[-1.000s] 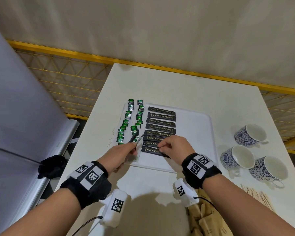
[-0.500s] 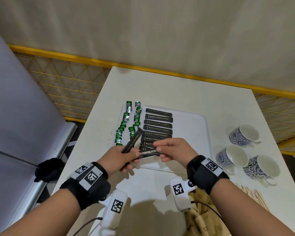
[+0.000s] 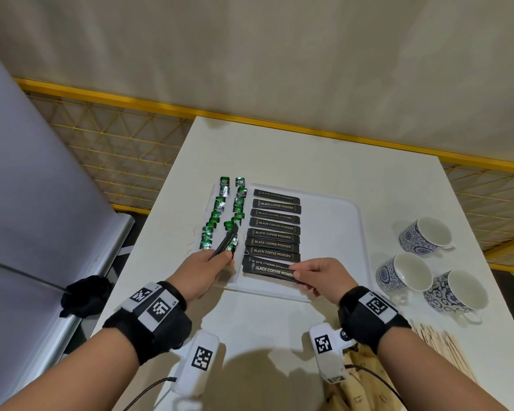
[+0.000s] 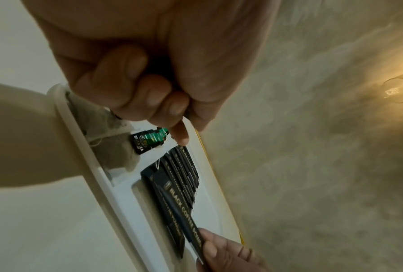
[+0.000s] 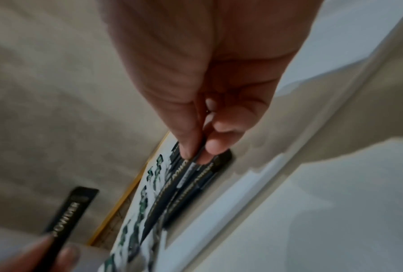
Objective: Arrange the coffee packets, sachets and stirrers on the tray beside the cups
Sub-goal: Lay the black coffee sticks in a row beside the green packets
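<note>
A white tray (image 3: 333,223) holds a column of several black coffee packets (image 3: 275,225) and, along its left side, two columns of green sachets (image 3: 223,203). My left hand (image 3: 204,269) pinches one black packet (image 3: 225,241) that points up and away over the sachets. My right hand (image 3: 321,274) pinches the right end of another black packet (image 3: 269,272), held just above the nearest packet of the column. In the right wrist view my fingertips (image 5: 215,147) clamp that packet (image 5: 172,191) edge-on. Wooden stirrers (image 3: 445,348) lie on the table at the right.
Three blue-patterned cups (image 3: 425,232), (image 3: 404,275), (image 3: 456,292) stand right of the tray. A brown paper bag (image 3: 359,384) lies at the near edge under my right wrist. A yellow mesh fence (image 3: 107,137) borders the table's far and left sides.
Both hands lifted from the near end of the packet column. The left now holds one packet apart to the left, and the right has drawn another rightwards along the column's near end.
</note>
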Tool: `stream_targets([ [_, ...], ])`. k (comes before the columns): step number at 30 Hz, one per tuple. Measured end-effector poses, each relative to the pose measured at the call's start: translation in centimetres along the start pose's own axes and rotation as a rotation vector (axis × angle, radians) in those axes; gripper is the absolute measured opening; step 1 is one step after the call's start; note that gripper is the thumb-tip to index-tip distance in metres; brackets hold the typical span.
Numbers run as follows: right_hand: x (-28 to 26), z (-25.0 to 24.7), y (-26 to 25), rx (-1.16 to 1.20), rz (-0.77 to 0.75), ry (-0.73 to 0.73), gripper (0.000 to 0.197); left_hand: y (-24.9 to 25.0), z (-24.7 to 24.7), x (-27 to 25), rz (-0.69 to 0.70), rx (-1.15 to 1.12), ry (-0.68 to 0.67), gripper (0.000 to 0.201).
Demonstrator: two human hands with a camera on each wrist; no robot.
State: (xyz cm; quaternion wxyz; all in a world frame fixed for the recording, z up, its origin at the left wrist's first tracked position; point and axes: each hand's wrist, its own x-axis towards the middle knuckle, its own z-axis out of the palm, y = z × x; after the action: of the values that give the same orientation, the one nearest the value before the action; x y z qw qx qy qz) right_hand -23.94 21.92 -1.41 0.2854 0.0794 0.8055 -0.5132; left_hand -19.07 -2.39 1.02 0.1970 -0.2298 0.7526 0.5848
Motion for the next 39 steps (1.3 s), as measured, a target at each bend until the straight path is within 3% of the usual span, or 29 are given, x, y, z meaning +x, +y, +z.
stream_targets([
  [4, 0.5, 0.5, 0.5, -0.014, 0.056, 0.029, 0.009, 0.2, 0.0, -0.1, -0.076, 0.002, -0.066, 0.047],
  [9, 1.0, 0.3, 0.2, -0.272, -0.063, 0.167, 0.008, 0.0, 0.1, 0.0, -0.095, -0.082, -0.073, 0.038],
  [15, 1.1, 2.2, -1.2, -0.519, -0.206, -0.015, 0.016, 0.0, 0.0, 0.3, -0.117, -0.079, -0.073, 0.036],
  [21, 1.7, 3.2, -1.3, -0.675, -0.238, -0.072, 0.018, 0.3, -0.2, 0.2, -0.148, -0.053, -0.048, 0.032],
  [24, 2.0, 3.3, -1.4, -0.678, -0.25, -0.051, 0.02, 0.3, -0.3, 0.3, -0.165, -0.01, -0.052, 0.022],
  [29, 2.1, 2.9, -1.3, -0.641, -0.271, -0.051, 0.015, -0.6, -0.5, 0.4, -0.014, 0.133, -0.125, 0.024],
  [33, 1.6, 2.4, -1.3, -0.252, -0.327, 0.059, 0.019, -1.1, -0.2, 0.3, 0.033, 0.17, -0.191, 0.017],
  [35, 1.2, 2.4, -1.5, -0.14, -0.316, 0.025, 0.022, -1.2, 0.1, 0.3, 0.042, 0.154, -0.196, 0.013],
  [39, 0.2, 3.0, -1.7, -0.199, -0.282, -0.157, 0.017, -1.0, 0.8, 0.2, 0.053, 0.103, -0.167, 0.008],
])
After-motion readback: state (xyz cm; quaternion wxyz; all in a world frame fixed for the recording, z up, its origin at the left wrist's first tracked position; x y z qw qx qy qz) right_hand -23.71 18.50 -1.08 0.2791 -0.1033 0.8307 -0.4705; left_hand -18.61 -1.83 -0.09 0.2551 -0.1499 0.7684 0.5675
